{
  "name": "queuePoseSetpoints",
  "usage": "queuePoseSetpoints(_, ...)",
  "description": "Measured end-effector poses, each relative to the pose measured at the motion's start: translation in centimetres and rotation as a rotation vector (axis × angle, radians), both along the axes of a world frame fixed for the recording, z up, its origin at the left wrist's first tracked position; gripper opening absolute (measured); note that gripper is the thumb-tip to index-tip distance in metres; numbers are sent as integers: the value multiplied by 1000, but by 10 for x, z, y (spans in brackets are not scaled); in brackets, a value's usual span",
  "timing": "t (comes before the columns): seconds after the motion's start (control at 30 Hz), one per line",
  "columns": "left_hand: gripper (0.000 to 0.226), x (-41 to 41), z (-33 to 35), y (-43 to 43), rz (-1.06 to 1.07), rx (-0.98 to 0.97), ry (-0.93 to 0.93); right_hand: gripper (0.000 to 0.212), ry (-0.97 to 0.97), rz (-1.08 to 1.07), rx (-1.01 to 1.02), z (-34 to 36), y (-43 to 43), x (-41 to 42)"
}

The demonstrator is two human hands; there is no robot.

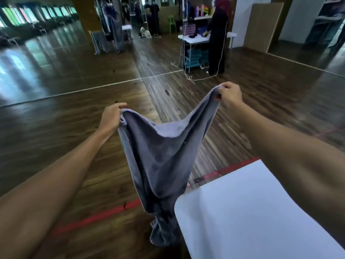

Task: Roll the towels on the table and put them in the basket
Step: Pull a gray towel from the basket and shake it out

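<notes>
The dark wooden floor (pixel 65 146) fills most of the view, with a red tape line (pixel 97 217) across it. At the lower right is the corner of a white table (pixel 252 212). A grey towel (pixel 160 156) hangs in the air in front of the table, its lower end bunched beside the table edge. The left hand (pixel 111 118) is closed on one top corner, the right hand (pixel 230 95) is closed on the other corner, held higher
</notes>
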State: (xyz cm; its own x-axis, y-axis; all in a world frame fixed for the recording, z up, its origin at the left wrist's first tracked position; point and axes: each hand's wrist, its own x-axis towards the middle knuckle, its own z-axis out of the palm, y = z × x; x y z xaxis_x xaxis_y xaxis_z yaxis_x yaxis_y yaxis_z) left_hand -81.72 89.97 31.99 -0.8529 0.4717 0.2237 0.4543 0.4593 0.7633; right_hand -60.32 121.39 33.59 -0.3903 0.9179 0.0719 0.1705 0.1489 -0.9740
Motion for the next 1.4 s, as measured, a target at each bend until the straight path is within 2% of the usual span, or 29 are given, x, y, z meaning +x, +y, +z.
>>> queuePoseSetpoints(0.13, 47, -21, -13, 21, 53, 66, -18, 23, -86, -159, 44, -17, 52, 23)
queuePoseSetpoints(0.3, 36, -19, -39, 20, 116, -35, 86, 27, -177, -323, 58, -44, 93, 69)
queuePoseSetpoints(0.37, 32, -15, -52, 18, 90, -62, 81, 28, -184, -378, 70, -49, 100, 92)
queuePoseSetpoints(0.47, 30, 1, -67, 14, -56, -144, 182, 29, -160, -439, 67, -51, 113, 128)
queuePoseSetpoints(0.57, 27, 32, -88, 7, -72, -152, 81, 31, -188, -471, 54, -58, 110, 172)
queuePoseSetpoints(0.67, 26, 83, -126, -6, -86, -276, 2, 35, -258, -507, 22, -87, 85, 226)
queuePoseSetpoints(0.77, 28, 153, -171, -28, -29, -319, -167, 37, -319, -541, -39, -127, 54, 289)
queuePoseSetpoints(0.93, 25, 265, -240, -55, -3, -384, -466, 37, -473, -534, -130, -201, 29, 403)
queuePoseSetpoints(1.03, 12, 331, -265, -61, -122, -500, -600, 36, -601, -533, -171, -236, 11, 457)
queuePoseSetpoints(1.1, 16, 361, -282, -64, -173, -599, -645, 34, -749, -455, -171, -255, -2, 484)
queuePoseSetpoints(1.13, 22, 372, -289, -66, -167, -641, -649, 33, -807, -418, -177, -266, -6, 498)
queuePoseSetpoints(1.23, 36, 400, -309, -67, -213, -763, -593, 31, -805, -407, -198, -297, -14, 531)
queuePoseSetpoints(1.3, 34, 418, -316, -65, -194, -767, -543, 34, -787, -358, -149, -325, -14, 542)
queuePoseSetpoints(1.4, 21, 432, -324, -62, -98, -765, -408, 39, -879, -156, -34, -336, -22, 543)
